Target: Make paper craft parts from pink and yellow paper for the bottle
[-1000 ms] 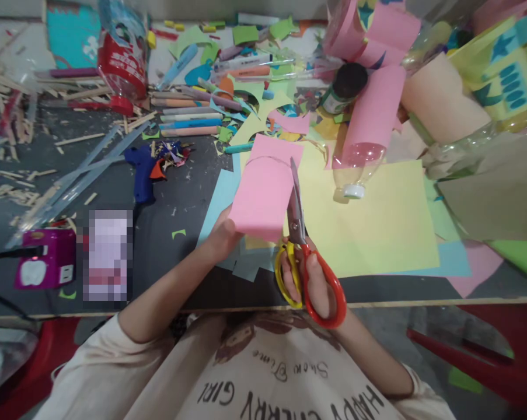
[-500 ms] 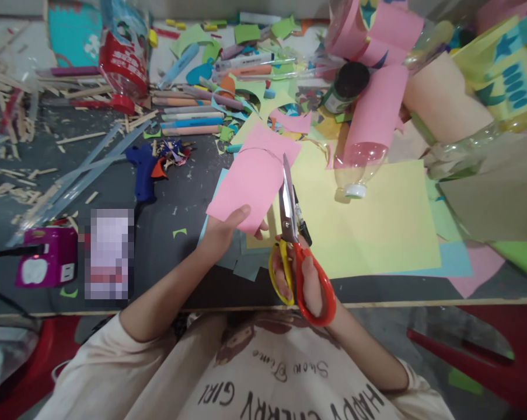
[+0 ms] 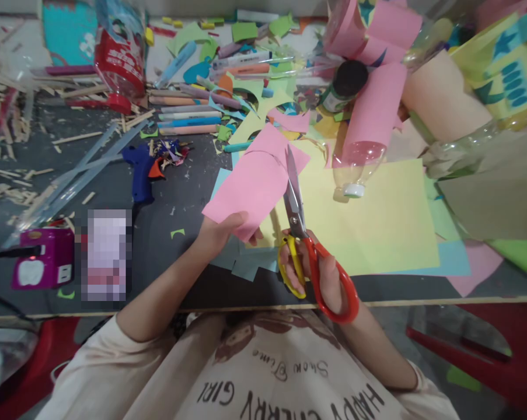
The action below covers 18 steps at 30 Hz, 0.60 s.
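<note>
Head view: pink paper point(image 3: 257, 178), one sheet, above the yellow sheet point(image 3: 372, 221), light, flexible and easily creased by our estimate, best held by its near edge, where our left hand point(image 3: 222, 230) pinches it; our right hand's point(image 3: 328, 280) fingers grip scissors point(image 3: 295, 219).

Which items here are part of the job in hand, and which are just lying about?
In the job, judging by the hands:
- pink paper, held in the left hand
- red-and-yellow-handled scissors, in the right hand

Lying about, likely unused right now:
- blue glue gun
- blue marker
- red-labelled bottle
- black-lidded jar
- pink-wrapped bottle
</note>
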Tool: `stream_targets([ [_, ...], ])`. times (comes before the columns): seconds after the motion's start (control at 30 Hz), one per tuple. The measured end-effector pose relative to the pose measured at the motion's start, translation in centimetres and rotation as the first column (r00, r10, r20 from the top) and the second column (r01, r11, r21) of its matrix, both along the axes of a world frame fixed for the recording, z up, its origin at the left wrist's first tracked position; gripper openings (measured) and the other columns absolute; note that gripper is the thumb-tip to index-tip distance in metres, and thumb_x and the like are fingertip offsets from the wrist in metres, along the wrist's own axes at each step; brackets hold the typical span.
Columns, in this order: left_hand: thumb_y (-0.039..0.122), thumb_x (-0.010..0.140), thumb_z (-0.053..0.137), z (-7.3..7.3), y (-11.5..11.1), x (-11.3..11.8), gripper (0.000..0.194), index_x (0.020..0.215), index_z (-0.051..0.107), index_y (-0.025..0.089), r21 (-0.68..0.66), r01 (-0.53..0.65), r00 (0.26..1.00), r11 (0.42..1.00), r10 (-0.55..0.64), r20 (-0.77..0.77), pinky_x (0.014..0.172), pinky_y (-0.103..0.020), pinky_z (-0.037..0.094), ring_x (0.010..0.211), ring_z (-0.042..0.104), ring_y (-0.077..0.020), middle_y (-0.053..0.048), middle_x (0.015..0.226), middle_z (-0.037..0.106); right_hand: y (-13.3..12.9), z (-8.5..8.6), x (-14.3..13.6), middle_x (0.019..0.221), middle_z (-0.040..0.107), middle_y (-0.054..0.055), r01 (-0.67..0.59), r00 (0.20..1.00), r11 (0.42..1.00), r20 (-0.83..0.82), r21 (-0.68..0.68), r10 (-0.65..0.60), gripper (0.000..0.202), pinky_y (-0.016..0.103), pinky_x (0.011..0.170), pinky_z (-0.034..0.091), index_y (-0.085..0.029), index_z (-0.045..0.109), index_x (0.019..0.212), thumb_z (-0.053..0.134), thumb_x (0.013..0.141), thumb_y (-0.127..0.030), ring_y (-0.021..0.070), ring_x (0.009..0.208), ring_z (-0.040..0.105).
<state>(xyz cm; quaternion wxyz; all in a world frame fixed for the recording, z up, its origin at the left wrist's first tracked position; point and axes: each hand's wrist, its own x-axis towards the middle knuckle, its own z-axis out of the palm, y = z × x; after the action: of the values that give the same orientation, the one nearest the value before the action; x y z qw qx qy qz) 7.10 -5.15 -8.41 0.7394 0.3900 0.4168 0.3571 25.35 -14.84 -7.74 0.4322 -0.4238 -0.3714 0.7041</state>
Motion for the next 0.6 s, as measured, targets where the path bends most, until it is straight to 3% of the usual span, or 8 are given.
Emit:
stream_targets([
  [0.17,0.033,0.065,0.065,0.2,0.6,-0.4,0.021,0.052,0.067,0.016,0.029,0.011,1.0,1.0,-0.011,0.0,0.037,-0.026,0.042,0.036,0.052,-0.013,-0.002,0.045,0.062,0.1,0.0,0.5,0.082,0.049,-0.004,0.002,1.0,1.0,0.03,-0.012,-0.001,0.06,0.023,0.034,0.031,-0.028,0.049,0.113,0.042,0.082,-0.08,0.0021,0.039,0.034],
  [0.37,0.034,0.069,0.062,0.2,0.9,-0.9,0.026,0.052,0.062,0.015,0.085,0.001,0.999,0.996,0.002,-0.042,0.039,-0.026,0.044,0.038,0.052,-0.0122,-0.002,0.045,0.056,0.2,0.0,1.0,0.085,0.048,-0.005,0.032,0.999,0.996,0.029,-0.085,-0.03,0.069,0.019,0.027,0.025,-0.027,0.051,0.111,0.054,0.072,-0.084,-0.0011,0.035,0.033],
  [0.6,0.037,0.068,0.062,0.3,1.1,-1.0,0.021,0.057,0.059,0.019,0.108,-0.154,0.977,0.982,0.167,-0.129,0.04,-0.027,0.042,0.037,0.048,-0.0123,0.0,0.042,0.054,-0.1,0.2,1.5,0.076,0.047,-0.007,0.036,0.996,0.993,0.08,-0.115,-0.027,0.068,0.018,0.027,0.021,-0.027,0.052,0.112,0.059,0.07,-0.081,-0.0004,0.033,0.031],
])
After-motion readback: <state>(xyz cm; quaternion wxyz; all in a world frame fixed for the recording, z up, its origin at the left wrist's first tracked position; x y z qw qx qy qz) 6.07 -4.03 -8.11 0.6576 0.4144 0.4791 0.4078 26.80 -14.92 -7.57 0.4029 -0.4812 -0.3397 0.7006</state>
